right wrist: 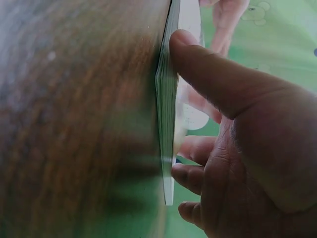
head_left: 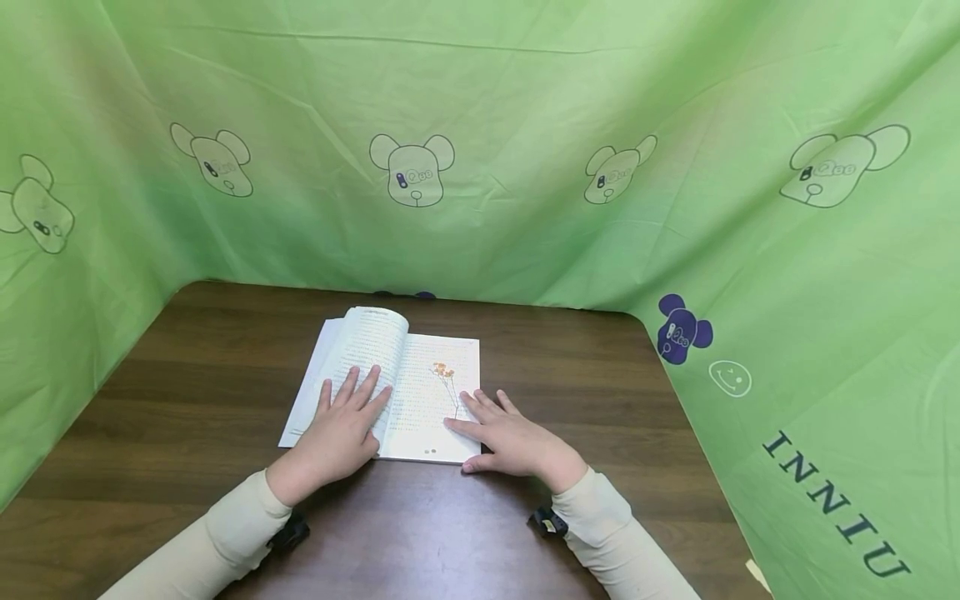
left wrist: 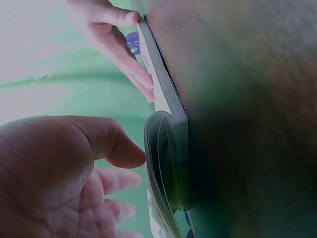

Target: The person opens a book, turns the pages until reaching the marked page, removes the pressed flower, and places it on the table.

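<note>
An open book (head_left: pixel 401 396) lies on the table, its left-hand pages arching up in a curve. My left hand (head_left: pixel 341 435) rests on those curved pages with fingers spread; in the left wrist view its thumb (left wrist: pixel 126 151) touches the bent pages. On the right page is a small orange flower (head_left: pixel 444 371) with thin stems; I cannot tell whether it is printed or real. My right hand (head_left: pixel 516 437) lies across that page's outer edge, fingers extended near the stem. In the right wrist view, the thumb (right wrist: pixel 185 44) touches the book's edge.
The brown wooden table (head_left: pixel 585 375) extends around the book. A green curtain (head_left: pixel 517 242) with bear-head drawings hangs along the back and both sides. Dark wrist devices (head_left: pixel 549 522) sit at both cuffs.
</note>
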`<move>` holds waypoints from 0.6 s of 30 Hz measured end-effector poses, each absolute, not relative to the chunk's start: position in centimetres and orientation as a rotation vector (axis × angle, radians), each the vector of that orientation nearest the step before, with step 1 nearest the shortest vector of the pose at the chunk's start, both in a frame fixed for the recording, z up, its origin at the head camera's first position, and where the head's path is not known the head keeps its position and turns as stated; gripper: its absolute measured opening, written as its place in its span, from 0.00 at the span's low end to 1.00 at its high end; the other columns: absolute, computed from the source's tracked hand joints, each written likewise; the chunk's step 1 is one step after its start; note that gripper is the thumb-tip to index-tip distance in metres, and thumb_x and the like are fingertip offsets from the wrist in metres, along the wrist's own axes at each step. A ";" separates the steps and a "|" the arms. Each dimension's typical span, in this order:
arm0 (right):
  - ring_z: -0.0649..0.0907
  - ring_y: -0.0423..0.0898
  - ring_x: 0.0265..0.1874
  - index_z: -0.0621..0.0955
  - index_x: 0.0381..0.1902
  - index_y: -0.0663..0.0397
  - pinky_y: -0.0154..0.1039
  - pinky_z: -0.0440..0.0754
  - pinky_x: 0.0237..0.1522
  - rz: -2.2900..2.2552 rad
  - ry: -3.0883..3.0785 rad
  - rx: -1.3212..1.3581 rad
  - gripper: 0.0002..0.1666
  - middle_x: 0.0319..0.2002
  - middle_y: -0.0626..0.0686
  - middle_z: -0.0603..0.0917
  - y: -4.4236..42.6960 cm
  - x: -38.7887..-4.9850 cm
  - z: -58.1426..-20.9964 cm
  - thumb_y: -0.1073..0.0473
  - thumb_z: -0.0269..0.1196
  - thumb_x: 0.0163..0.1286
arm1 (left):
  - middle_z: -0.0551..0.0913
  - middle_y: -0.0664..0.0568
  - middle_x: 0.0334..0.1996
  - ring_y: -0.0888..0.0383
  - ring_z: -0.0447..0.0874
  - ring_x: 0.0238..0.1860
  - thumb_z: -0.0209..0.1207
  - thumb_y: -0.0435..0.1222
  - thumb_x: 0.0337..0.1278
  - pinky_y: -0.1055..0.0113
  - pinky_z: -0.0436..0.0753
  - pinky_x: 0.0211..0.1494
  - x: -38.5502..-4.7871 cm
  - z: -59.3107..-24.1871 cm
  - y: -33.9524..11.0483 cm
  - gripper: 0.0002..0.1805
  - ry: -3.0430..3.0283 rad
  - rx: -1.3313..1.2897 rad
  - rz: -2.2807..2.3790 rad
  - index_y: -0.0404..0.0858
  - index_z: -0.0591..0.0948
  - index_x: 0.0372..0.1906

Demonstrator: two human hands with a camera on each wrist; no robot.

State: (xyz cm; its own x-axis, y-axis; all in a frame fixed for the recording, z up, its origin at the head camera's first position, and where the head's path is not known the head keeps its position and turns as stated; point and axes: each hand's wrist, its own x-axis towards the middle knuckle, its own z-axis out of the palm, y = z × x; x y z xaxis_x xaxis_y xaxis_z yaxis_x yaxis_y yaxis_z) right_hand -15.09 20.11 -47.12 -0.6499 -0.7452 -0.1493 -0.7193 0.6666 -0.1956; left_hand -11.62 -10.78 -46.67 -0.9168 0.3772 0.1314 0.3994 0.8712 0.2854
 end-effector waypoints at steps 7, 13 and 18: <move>0.54 0.62 0.80 0.67 0.78 0.37 0.68 0.47 0.76 -0.173 2.667 -1.191 0.43 0.81 0.64 0.54 20.2 -15.1 -47.0 0.34 0.63 0.70 | 0.56 0.37 0.80 0.32 0.52 0.79 0.52 0.34 0.61 0.21 0.57 0.67 -11.9 -46.4 -11.1 0.36 -3.134 -0.576 -0.574 0.37 0.68 0.76; 0.54 0.60 0.81 0.67 0.79 0.37 0.67 0.46 0.77 -0.147 2.671 -1.204 0.42 0.81 0.62 0.53 20.6 -15.5 -47.2 0.34 0.62 0.71 | 0.56 0.37 0.80 0.32 0.55 0.78 0.53 0.38 0.66 0.23 0.64 0.65 -11.8 -46.2 -11.4 0.35 -3.200 -0.550 -0.583 0.35 0.65 0.77; 0.53 0.59 0.81 0.67 0.78 0.37 0.67 0.45 0.77 -0.193 2.661 -1.208 0.42 0.82 0.60 0.53 21.0 -15.8 -47.2 0.36 0.63 0.70 | 0.56 0.38 0.80 0.30 0.53 0.78 0.54 0.41 0.70 0.23 0.62 0.65 -11.8 -46.1 -11.3 0.34 -3.220 -0.537 -0.550 0.36 0.64 0.78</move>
